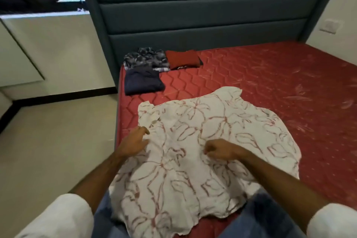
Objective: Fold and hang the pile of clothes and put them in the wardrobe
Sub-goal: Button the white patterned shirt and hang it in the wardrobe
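A white garment with a red floral print (202,141) lies spread over the near left part of the red mattress (270,83). My left hand (135,140) rests at its left edge, fingers extended onto the cloth. My right hand (222,149) sits on the middle of the garment with fingers curled, pinching the fabric. Three folded items lie near the headboard: a dark navy one (142,81), a patterned blue-grey one (144,58) and a red one (183,60).
A padded teal headboard (202,15) backs the bed. Beige floor (54,141) runs along the bed's left side, with a white cabinet (19,54) beyond it. A white wall with a switch plate (331,26) stands at the right.
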`<state>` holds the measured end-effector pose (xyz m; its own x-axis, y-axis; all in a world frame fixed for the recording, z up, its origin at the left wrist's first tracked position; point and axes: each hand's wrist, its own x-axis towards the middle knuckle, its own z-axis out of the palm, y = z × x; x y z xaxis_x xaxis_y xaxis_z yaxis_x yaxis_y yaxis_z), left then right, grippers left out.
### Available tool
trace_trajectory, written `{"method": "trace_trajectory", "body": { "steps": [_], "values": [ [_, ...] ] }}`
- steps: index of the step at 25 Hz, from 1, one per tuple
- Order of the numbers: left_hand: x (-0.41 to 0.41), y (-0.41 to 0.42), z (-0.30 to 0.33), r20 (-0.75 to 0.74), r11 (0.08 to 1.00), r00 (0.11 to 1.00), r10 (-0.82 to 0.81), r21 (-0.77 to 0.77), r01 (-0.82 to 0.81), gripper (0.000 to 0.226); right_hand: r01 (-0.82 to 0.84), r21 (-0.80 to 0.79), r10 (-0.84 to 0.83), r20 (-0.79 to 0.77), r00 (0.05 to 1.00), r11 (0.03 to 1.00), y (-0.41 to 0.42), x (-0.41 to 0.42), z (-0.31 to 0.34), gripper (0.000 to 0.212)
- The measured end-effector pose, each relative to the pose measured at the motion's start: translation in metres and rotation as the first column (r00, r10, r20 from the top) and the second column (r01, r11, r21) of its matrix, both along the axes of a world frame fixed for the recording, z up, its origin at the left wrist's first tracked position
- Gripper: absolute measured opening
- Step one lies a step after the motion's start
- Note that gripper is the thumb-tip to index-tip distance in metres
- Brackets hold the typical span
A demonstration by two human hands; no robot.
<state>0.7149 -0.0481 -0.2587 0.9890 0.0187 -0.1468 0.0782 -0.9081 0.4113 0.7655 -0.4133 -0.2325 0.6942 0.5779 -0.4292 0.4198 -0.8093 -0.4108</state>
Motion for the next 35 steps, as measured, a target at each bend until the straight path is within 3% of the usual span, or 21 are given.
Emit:
{"method": "trace_trajectory", "body": {
  "steps": [3, 5, 8, 9, 11, 13, 14, 16, 18, 20, 23, 27, 31, 33, 35],
  "values": [
    [0.015, 0.016, -0.022, 0.01, 0.995, 0.995, 0.1, 0.002, -0.1, 0.049, -0.073, 0.06, 0.068, 0.081, 0.994, 0.996, 0.038, -0.003, -0.037, 0.033],
    [0.031, 0.017, -0.031, -0.001, 0.963, 0.983, 0.183, -0.201, -0.179, 0.056, -0.103, 0.003, 0.102, 0.058, 0.993, 0.995, 0.053, 0.001, -0.053, 0.035],
    [0.06, 0.015, -0.037, -0.022, 0.796, 0.944, 0.33, -0.532, -0.291, 0.07, -0.212, -0.098, 0.188, -0.209, 0.96, 0.972, 0.065, 0.009, -0.065, 0.022],
    [0.07, 0.015, -0.042, 0.001, 0.78, 0.921, 0.39, -0.531, -0.33, 0.073, -0.236, -0.09, 0.2, -0.298, 0.933, 0.968, 0.068, 0.011, -0.063, 0.014],
    [0.088, 0.021, -0.048, 0.161, 0.888, 0.895, 0.416, -0.285, -0.361, 0.069, -0.212, -0.019, 0.188, -0.394, 0.9, 0.977, 0.074, 0.014, -0.055, 0.009],
    [0.106, 0.035, -0.049, 0.306, 0.994, 0.947, 0.098, 0.017, -0.109, 0.065, -0.079, 0.074, 0.101, -0.371, 0.923, 0.994, 0.083, 0.014, -0.047, 0.016],
    [0.114, 0.042, -0.05, 0.285, 0.989, 0.951, -0.122, 0.11, 0.094, 0.064, -0.009, 0.108, 0.046, -0.351, 0.935, 0.994, 0.088, 0.011, -0.045, 0.021],
    [0.123, 0.051, -0.049, 0.147, 0.863, 0.872, -0.467, 0.291, 0.413, 0.052, 0.028, 0.075, 0.0, -0.349, 0.937, 0.997, 0.098, -0.001, -0.05, 0.032],
    [0.123, 0.053, -0.052, 0.078, 0.765, 0.81, -0.581, 0.391, 0.511, 0.034, -0.088, -0.083, 0.065, -0.25, 0.966, 0.993, 0.102, -0.021, -0.058, 0.041],
    [0.116, 0.052, -0.053, 0.086, 0.798, 0.838, -0.539, 0.371, 0.476, 0.021, -0.137, -0.216, 0.118, -0.097, 0.988, 0.967, 0.099, -0.044, -0.062, 0.047],
    [0.109, 0.057, -0.06, 0.138, 0.845, 0.87, -0.473, 0.348, 0.405, 0.024, -0.107, -0.235, 0.083, -0.108, 0.991, 0.966, 0.087, -0.088, -0.064, 0.054],
    [0.106, 0.046, -0.064, 0.176, 0.859, 0.897, -0.406, 0.408, 0.309, 0.029, 0.026, -0.081, -0.032, -0.078, 0.996, 0.996, 0.072, -0.133, -0.079, 0.027],
    [0.103, 0.021, -0.065, 0.225, 0.917, 0.937, -0.266, 0.36, 0.173, 0.014, 0.427, 0.17, -0.367, -0.296, 0.882, 0.888, 0.054, -0.136, -0.083, 0.021],
    [0.1, 0.02, -0.056, 0.287, 0.978, 0.957, -0.055, 0.209, -0.007, 0.012, 0.487, 0.207, -0.381, -0.399, 0.834, 0.848, 0.045, -0.132, -0.074, 0.021],
    [0.103, 0.02, -0.041, 0.314, 0.973, 0.923, 0.224, -0.013, -0.232, 0.015, 0.529, 0.252, -0.367, -0.486, 0.793, 0.811, 0.035, -0.121, -0.056, 0.016]
  ]
}}
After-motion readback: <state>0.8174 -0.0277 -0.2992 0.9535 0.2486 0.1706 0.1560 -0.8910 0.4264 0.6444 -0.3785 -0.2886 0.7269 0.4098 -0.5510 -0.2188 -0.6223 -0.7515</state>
